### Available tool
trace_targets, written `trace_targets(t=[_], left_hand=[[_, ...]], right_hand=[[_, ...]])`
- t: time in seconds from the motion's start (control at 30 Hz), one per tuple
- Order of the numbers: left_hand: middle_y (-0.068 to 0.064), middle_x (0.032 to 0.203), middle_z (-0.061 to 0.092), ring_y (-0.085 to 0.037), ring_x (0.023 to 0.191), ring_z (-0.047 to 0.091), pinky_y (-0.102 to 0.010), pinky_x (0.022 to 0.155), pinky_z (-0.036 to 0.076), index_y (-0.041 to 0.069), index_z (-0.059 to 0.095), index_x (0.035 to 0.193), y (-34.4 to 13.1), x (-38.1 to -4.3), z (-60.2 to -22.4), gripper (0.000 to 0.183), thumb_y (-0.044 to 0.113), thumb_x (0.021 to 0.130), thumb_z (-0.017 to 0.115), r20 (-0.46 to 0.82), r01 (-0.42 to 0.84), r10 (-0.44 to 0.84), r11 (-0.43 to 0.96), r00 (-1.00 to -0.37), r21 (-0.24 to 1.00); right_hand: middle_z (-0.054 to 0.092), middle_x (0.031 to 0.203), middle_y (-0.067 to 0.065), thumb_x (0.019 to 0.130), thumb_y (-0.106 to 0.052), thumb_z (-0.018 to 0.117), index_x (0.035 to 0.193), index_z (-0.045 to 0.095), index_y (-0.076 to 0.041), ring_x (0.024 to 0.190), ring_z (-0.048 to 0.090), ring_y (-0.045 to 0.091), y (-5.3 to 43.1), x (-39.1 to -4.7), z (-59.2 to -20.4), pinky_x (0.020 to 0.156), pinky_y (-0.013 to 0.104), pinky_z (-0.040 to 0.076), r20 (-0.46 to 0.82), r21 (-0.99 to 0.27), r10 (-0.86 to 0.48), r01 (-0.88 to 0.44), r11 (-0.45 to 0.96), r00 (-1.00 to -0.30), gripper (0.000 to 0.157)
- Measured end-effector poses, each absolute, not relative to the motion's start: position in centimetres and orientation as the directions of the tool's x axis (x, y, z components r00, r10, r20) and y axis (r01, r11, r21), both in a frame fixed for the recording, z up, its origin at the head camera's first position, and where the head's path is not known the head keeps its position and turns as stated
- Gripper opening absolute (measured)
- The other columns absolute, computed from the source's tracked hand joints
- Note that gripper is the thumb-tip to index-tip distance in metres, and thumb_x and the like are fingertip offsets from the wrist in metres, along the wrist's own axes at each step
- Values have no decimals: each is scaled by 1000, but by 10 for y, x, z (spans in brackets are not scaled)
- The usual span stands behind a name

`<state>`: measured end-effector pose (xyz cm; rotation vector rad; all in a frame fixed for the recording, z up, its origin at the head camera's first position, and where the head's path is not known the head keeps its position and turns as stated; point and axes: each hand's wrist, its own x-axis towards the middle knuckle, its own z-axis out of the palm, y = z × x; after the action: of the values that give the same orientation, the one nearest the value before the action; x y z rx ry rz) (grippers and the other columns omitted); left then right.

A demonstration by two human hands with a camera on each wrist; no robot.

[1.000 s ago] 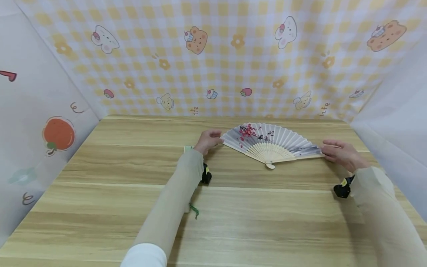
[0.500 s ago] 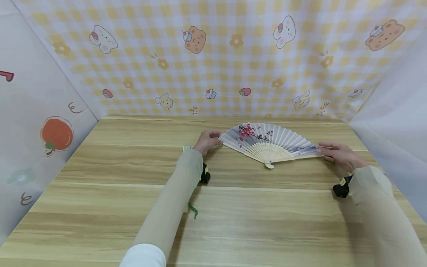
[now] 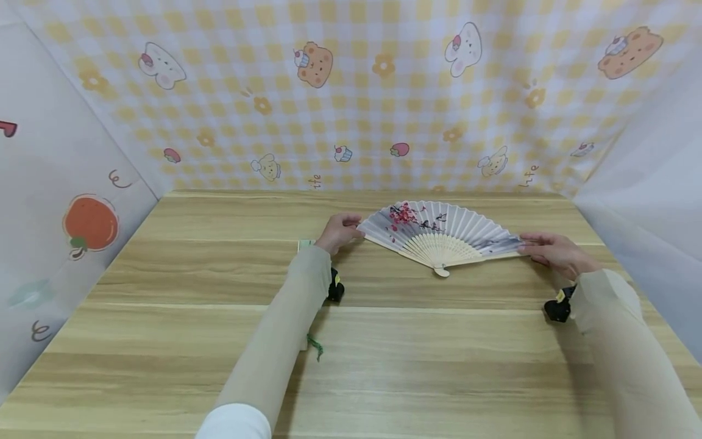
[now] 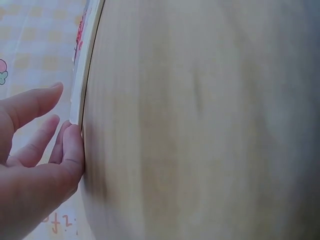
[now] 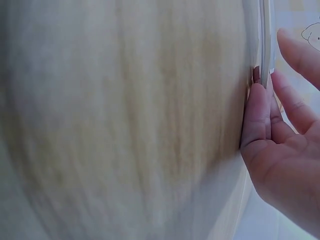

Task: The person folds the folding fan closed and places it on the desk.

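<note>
An opened folding fan [image 3: 439, 238], grey-white with pink blossoms and pale ribs, lies spread near the back of the table. My left hand [image 3: 339, 233] is at its left end. In the left wrist view, the lower fingertips [image 4: 73, 142] meet the tip of the fan's outer stick [image 4: 82, 90], while the upper fingers stay apart from it. At the opposite end is my right hand [image 3: 559, 253], its fingers overlapping the fan's corner. The right wrist view has the lower fingers [image 5: 257, 112] against the outer stick's end [image 5: 265, 45], with the uppermost finger held away.
Beneath the left forearm lies a mostly hidden pale item; its light green end [image 3: 305, 245] and a green tassel [image 3: 315, 346] stick out. Wood-grain table [image 3: 428, 372] extends in front. A yellow checked cloth [image 3: 356, 110] hangs behind, with white cloths [image 3: 66, 201] at the sides.
Both hands have edged slightly inward, so their fingertips overlap the fan's ends a little more. The fan keeps its spread, and the whole head view has shifted slightly.
</note>
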<state>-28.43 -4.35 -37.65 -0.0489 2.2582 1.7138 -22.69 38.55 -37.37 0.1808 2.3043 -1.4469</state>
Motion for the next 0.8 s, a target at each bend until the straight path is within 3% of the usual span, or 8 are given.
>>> trace_targets(t=[0.07,0.17,0.2,0.3,0.37,0.47,0.57,0.8], left_hand=[[-13,120,50,-23,110,45,-28,91,43,0,51,123,-43,-283,-376,45,-6,79,62,-256,-204,154,288,-954,936],[-14,118,50,-24,107,46,-30,89,44,0,51,122,-42,-283,-377,45,-7,79,62,-246,-194,152,295,-957,936],[-14,117,50,-23,106,46,-30,87,44,0,51,122,-42,-282,-377,44,-7,79,62,-246,-193,153,298,-957,935],[-14,116,51,-23,104,47,-29,84,45,0,51,122,-42,-282,-376,43,-5,80,62,-244,-188,155,307,-957,933],[-14,115,51,-23,103,47,-28,82,45,0,52,122,-42,-282,-376,43,-5,80,62,-244,-189,153,308,-958,933],[-14,114,52,-23,101,48,-27,79,45,1,52,121,-42,-282,-378,42,-4,80,62,-242,-187,149,308,-959,933],[-13,113,53,-22,99,48,-26,78,45,1,53,120,-41,-283,-378,42,-3,80,63,-238,-185,143,310,-961,933],[-11,113,53,-20,96,47,-26,77,43,5,55,120,-38,-283,-379,42,-1,80,64,-259,-215,114,303,-959,928]], right_hand=[[40,123,0,89,-26,58,141,10,6,83,45,-17,386,-227,-374,77,8,43,-406,-834,-111,318,450,-907,77],[42,113,-9,89,-26,57,140,11,6,83,46,-17,386,-227,-373,77,9,43,-400,-832,-114,308,461,-909,76],[42,114,-9,89,-26,58,140,12,6,83,46,-17,386,-226,-372,77,8,43,-399,-830,-112,306,467,-910,76],[33,131,10,89,-29,57,140,13,7,82,44,-18,384,-225,-372,76,8,42,-395,-817,-107,296,495,-912,76],[31,133,13,89,-30,57,139,14,8,81,43,-19,383,-225,-371,76,8,42,-393,-813,-102,294,502,-914,76],[47,117,-3,89,-29,57,138,15,10,80,44,-18,384,-225,-372,75,8,43,-384,-825,-102,291,485,-918,76],[47,93,-25,87,-29,59,137,17,11,80,46,-16,384,-226,-373,74,8,44,-375,-836,-93,294,464,-922,76],[46,87,-29,87,-31,60,136,22,11,79,46,-16,386,-226,-374,72,9,45,-372,-834,-78,296,465,-925,75]])
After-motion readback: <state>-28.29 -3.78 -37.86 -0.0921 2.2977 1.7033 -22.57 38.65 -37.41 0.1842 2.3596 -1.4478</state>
